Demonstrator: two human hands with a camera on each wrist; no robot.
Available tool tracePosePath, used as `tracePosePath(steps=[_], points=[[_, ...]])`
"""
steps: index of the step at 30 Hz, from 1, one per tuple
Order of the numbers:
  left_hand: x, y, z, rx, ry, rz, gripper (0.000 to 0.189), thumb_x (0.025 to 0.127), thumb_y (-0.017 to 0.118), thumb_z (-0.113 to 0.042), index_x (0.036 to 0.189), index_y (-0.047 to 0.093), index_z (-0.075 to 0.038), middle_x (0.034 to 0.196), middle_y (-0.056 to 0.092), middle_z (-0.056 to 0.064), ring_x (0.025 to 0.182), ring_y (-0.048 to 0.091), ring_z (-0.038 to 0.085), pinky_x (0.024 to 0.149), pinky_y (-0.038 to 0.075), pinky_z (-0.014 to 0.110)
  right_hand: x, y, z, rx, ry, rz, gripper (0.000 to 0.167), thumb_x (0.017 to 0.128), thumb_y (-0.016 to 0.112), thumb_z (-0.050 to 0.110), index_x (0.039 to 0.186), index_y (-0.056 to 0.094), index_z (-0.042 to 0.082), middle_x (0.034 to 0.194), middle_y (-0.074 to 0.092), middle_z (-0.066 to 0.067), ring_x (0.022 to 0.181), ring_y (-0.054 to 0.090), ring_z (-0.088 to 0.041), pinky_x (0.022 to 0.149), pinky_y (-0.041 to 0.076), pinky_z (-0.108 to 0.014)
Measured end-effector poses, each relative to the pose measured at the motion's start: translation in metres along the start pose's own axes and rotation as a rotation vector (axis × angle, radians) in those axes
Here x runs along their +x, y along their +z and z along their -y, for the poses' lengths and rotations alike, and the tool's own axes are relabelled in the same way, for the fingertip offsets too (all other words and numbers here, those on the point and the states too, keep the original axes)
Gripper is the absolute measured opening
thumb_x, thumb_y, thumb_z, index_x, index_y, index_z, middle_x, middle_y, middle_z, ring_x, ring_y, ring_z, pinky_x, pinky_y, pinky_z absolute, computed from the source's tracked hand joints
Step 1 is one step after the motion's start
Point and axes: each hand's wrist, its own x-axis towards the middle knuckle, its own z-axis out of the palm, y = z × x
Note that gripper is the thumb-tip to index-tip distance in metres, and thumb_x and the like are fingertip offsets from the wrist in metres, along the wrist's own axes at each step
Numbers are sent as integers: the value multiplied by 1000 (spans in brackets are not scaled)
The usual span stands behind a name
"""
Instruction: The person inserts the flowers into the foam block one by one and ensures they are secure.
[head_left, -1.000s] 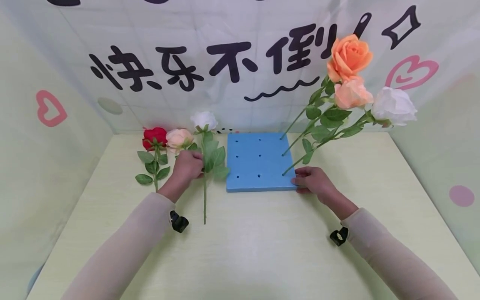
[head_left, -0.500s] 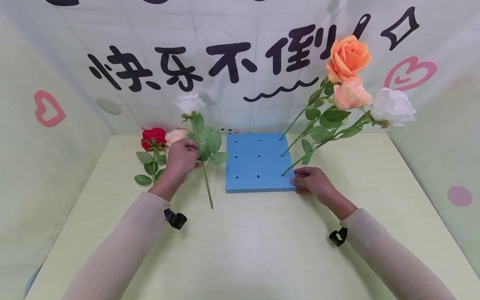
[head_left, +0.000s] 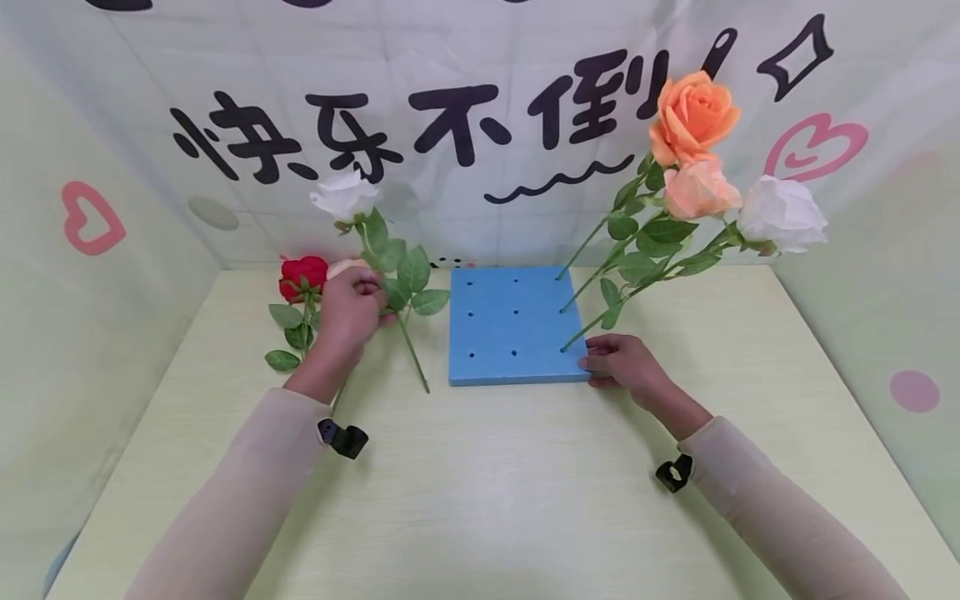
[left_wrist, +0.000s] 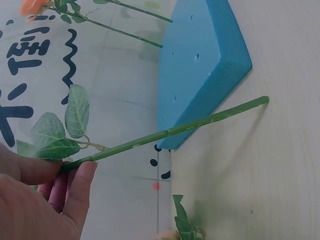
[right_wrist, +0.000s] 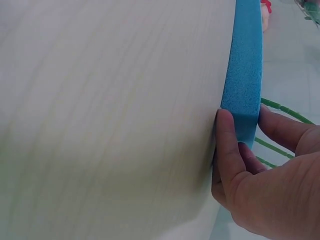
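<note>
A white rose [head_left: 345, 197] with a green stem [left_wrist: 145, 141] is pinched by my left hand [head_left: 351, 310] between thumb and fingers, its bloom leaning left. The stem's cut end hangs to the right, near the blue foam board [head_left: 491, 333]. My right hand [head_left: 622, 363] grips that board at its front right corner, thumb on top and fingers at the edge and below. Stuck in the board's right-hand column of holes are an orange rose [head_left: 694, 117], a pale pink rose [head_left: 701, 190] and a second white rose [head_left: 783, 213], all leaning right.
On the table [head_left: 495, 483], left of the board, lie a red rose [head_left: 303, 278] and another pink rose [head_left: 347, 267], the latter partly hidden behind my left hand. The board's left and middle columns show bare holes. A printed cloth [head_left: 450, 217] stands behind the table.
My left hand has lifted the white rose and moved slightly left. The rose has tilted, bloom to the left and stem end to the right. My right hand stays on the board.
</note>
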Motion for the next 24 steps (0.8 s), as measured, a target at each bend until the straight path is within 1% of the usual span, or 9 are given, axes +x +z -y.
tracePosePath(steps=[2, 7, 9, 13, 16, 19, 24], points=[[0, 0, -2, -20, 7, 5, 15, 95, 52, 4, 110, 51, 5, 94, 50, 9, 84, 53, 15, 65, 58, 24, 0, 0, 0, 1, 1, 1, 50, 93, 63, 4, 137, 44, -11, 117, 53, -17, 79, 64, -8, 76, 59, -29], [0, 2, -9, -68, 26, 5, 10, 95, 52, 5, 104, 52, 1, 93, 50, 5, 85, 54, 14, 72, 59, 31, 0, 0, 0, 4, 2, -1, 50, 94, 62, 4, 137, 44, -11, 117, 52, -16, 79, 64, -8, 76, 59, -29], [0, 3, -13, -79, 34, -9, 10, 95, 51, 5, 104, 52, 0, 92, 51, 5, 85, 54, 14, 75, 60, 33, 0, 1, 0, 3, 2, 0, 49, 94, 62, 4, 137, 43, -11, 119, 52, -17, 80, 64, -8, 76, 59, -29], [0, 4, -21, -112, 51, -47, 9, 95, 52, 4, 103, 54, 0, 93, 52, 6, 85, 56, 14, 73, 60, 31, 0, 1, -1, 2, 4, -1, 49, 94, 62, 4, 137, 43, -10, 119, 52, -17, 80, 63, -8, 76, 58, -29], [1, 6, -28, -169, 66, -81, 8, 94, 54, 5, 99, 55, -1, 91, 52, 7, 82, 57, 14, 71, 60, 31, 0, 1, -1, 4, 4, -4, 49, 94, 62, 4, 137, 44, -11, 118, 52, -16, 80, 63, -8, 77, 59, -29], [2, 9, -32, -226, 95, -104, 10, 93, 53, 6, 97, 56, -2, 88, 52, 7, 79, 57, 14, 69, 60, 32, 0, 1, -1, 5, 3, -3, 49, 94, 62, 4, 137, 44, -11, 118, 52, -16, 79, 64, -8, 77, 59, -29], [5, 19, -36, -332, 132, -131, 11, 92, 55, 7, 94, 56, -4, 87, 52, 8, 79, 57, 16, 65, 60, 30, -1, 1, 0, 4, 3, 1, 49, 94, 62, 4, 138, 44, -10, 117, 52, -16, 79, 62, -9, 77, 59, -30]])
